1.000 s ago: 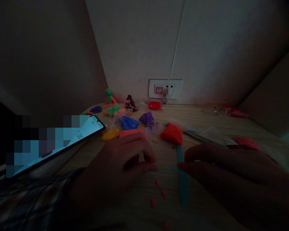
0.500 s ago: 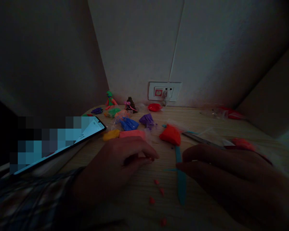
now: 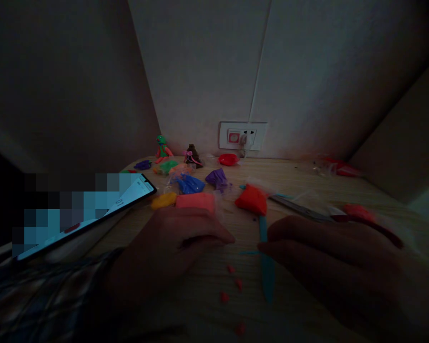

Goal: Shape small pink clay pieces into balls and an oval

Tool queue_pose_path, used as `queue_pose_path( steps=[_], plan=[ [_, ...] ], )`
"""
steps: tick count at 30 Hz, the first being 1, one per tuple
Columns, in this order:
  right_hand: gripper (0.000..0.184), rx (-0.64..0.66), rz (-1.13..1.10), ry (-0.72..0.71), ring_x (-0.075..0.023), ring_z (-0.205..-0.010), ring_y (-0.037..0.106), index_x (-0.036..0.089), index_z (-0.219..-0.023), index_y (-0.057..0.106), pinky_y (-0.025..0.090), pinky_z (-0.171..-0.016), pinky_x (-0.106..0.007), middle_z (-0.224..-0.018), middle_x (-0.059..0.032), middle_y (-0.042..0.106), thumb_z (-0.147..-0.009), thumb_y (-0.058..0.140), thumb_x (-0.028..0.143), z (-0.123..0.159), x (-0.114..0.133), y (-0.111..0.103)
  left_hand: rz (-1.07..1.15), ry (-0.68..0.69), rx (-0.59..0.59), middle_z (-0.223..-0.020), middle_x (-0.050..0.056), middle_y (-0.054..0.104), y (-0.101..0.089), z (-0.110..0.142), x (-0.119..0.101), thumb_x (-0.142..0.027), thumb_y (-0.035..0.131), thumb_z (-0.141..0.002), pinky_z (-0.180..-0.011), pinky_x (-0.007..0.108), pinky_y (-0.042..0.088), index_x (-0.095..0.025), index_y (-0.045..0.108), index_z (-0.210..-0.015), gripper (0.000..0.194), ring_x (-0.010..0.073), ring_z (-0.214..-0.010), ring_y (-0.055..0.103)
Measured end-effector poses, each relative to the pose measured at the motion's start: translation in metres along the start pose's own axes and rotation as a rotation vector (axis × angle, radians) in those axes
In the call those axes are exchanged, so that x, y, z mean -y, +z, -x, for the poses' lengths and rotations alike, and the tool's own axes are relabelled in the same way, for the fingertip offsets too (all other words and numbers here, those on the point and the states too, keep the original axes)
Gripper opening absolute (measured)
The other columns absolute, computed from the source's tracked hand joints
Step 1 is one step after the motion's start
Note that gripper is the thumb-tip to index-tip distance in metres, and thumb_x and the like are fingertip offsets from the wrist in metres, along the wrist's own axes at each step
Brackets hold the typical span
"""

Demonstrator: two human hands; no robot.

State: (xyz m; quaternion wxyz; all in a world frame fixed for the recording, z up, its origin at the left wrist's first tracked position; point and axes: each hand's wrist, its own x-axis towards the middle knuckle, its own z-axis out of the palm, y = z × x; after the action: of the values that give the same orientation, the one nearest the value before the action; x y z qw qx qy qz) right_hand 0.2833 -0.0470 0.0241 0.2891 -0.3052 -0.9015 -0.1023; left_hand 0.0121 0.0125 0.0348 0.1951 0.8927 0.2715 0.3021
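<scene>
My left hand [image 3: 178, 247] rests low over the table, thumb and fingers pinched together; whatever they hold is hidden in the dim light. Opposite it, my right hand [image 3: 329, 262] is closed in a pinch, and a thin blue pointed tool [image 3: 249, 252] sticks out leftward from its fingertips. Below those fingertips a flat blue modelling knife [image 3: 267, 281] lies on the table, its upper end by a red-orange lump of clay [image 3: 252, 200]. Several small pink clay bits [image 3: 224, 297] lie between the hands. Behind my left hand is a pink clay block [image 3: 195, 202] in clear wrap.
Scissors [image 3: 303, 208] lie beyond my right hand. Yellow [image 3: 163, 200], blue [image 3: 190, 184] and purple clay [image 3: 217, 178] sit farther back, near a green-and-orange figure [image 3: 162, 148] and a brown figure [image 3: 192, 156]. A phone [image 3: 128, 197] leans at left. A wall socket [image 3: 243, 136] is behind.
My right fingertips and the thin blue tool have shifted slightly left. The left fingers have closed a little more, covering a pink bit seen at their tips before. The view has moved slightly.
</scene>
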Motion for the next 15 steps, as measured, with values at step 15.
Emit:
queue_pose_path(
  steps=[15],
  plan=[
    [0.038, 0.024, -0.016, -0.022, -0.0133, -0.066, 0.061, 0.021, -0.094, 0.067, 0.048, -0.061, -0.026, -0.089, -0.0016, 0.07, -0.107, 0.039, -0.002, -0.0002, -0.0018, 0.0007, -0.066, 0.129, -0.043, -0.1, -0.001, 0.091, -0.0019, -0.0035, -0.001, -0.012, 0.053, -0.111, -0.087, 0.013, 0.063, -0.02, 0.087, -0.102, 0.036, 0.0113, -0.089, 0.086]
  ],
)
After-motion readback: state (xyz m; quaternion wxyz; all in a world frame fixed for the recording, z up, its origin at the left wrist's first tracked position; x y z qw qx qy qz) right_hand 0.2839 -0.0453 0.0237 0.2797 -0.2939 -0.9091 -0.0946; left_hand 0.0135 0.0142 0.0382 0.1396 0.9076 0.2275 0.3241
